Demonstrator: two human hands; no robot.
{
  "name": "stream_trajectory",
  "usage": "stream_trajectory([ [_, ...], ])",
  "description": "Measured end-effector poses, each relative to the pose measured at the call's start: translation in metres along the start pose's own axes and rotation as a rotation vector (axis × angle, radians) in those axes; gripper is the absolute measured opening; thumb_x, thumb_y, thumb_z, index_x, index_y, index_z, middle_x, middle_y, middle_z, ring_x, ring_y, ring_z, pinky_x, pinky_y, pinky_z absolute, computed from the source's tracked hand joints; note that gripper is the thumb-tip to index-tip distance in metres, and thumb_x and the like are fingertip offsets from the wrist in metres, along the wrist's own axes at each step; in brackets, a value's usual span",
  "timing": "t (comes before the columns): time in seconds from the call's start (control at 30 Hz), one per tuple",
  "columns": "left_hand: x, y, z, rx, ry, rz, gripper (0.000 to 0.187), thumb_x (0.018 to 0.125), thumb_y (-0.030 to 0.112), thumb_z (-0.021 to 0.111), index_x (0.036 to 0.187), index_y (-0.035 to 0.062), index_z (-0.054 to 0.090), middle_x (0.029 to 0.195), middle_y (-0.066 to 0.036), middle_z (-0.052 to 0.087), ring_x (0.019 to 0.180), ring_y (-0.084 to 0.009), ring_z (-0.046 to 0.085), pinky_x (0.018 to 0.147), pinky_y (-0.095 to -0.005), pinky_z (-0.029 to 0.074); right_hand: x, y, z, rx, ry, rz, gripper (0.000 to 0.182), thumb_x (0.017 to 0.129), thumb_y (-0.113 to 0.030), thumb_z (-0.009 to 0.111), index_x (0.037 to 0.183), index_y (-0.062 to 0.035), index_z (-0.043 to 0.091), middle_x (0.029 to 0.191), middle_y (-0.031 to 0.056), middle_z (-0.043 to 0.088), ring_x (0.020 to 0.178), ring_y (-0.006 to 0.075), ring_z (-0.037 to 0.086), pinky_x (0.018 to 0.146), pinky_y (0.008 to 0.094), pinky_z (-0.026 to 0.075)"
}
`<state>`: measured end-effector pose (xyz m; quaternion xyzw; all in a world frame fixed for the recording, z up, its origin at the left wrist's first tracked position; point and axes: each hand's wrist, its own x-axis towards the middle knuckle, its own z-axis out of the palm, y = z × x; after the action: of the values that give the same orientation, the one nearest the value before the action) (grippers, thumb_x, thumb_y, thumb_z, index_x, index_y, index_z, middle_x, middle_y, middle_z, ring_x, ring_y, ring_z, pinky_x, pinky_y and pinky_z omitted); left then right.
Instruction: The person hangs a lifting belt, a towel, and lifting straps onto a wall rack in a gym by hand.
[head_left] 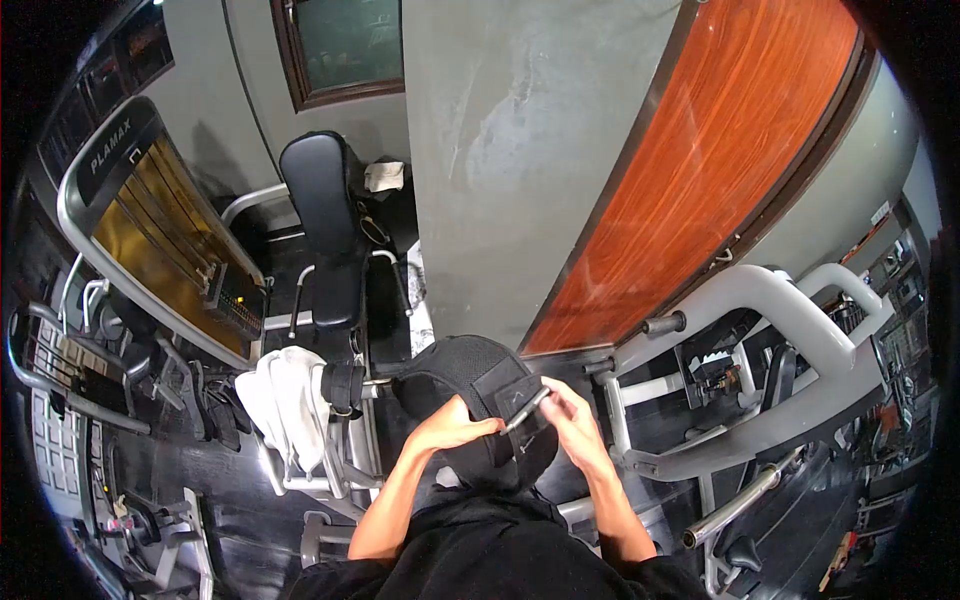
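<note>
A black lifting belt (455,357) with a mesh-like surface curves in a loop in front of my body. My left hand (448,428) is closed on its near edge, thumb against one end of a metal bar buckle (524,412). On the other side, my right hand (572,420) pinches the buckle's upper end with thumb and fingers. Beside the buckle lies a flat black patch (497,380) of the belt. The fingertips under the belt are hidden.
To my left, a white towel (285,405) and a black strap (344,388) hang on a machine. Farther off stand a padded seat (318,190) and a weight-stack machine (150,230). A grey-framed machine (800,310) and a bare bar end (735,505) are at right, near a wooden door (700,170).
</note>
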<state>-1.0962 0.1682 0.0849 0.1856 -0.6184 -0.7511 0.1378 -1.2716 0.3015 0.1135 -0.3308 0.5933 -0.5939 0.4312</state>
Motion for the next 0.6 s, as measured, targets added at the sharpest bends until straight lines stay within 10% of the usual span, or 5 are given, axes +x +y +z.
stream_trajectory([
  [0.13,0.002,0.006,0.004,0.165,-0.013,0.111,0.058,0.074,0.012,0.070,0.126,-0.0029,0.048,0.120,-0.010,0.056,0.110,-0.0178,0.050,0.099,-0.0313,0.038,0.007,0.001,-0.001,-0.408,0.095,-0.192,0.016,0.081,-0.007,0.071,0.095,-0.0017,0.065,0.084,-0.0012,0.051,0.080,0.0061,0.047,0.074,0.0205,0.039],
  [0.4,0.003,-0.011,0.008,0.124,-0.100,-0.001,0.051,0.074,0.011,0.071,0.119,-0.0030,0.053,0.108,-0.006,0.061,0.097,-0.0146,0.053,0.090,-0.0307,0.044,0.019,-0.024,0.001,-0.052,0.035,-0.136,0.015,0.084,-0.012,0.069,0.090,-0.0011,0.062,0.081,-0.0017,0.058,0.074,0.0053,0.050,0.067,0.0205,0.041],
  [0.6,-0.001,0.001,0.014,0.740,-0.249,-0.072,0.041,0.075,0.025,0.069,0.098,-0.0081,0.059,0.092,-0.032,0.059,0.089,-0.0430,0.060,0.077,-0.0403,0.048,0.032,-0.062,-0.006,0.047,0.265,-0.357,0.012,0.087,-0.008,0.065,0.093,-0.0054,0.054,0.079,-0.0060,0.052,0.071,0.0017,0.046,0.063,0.0175,0.038],
])
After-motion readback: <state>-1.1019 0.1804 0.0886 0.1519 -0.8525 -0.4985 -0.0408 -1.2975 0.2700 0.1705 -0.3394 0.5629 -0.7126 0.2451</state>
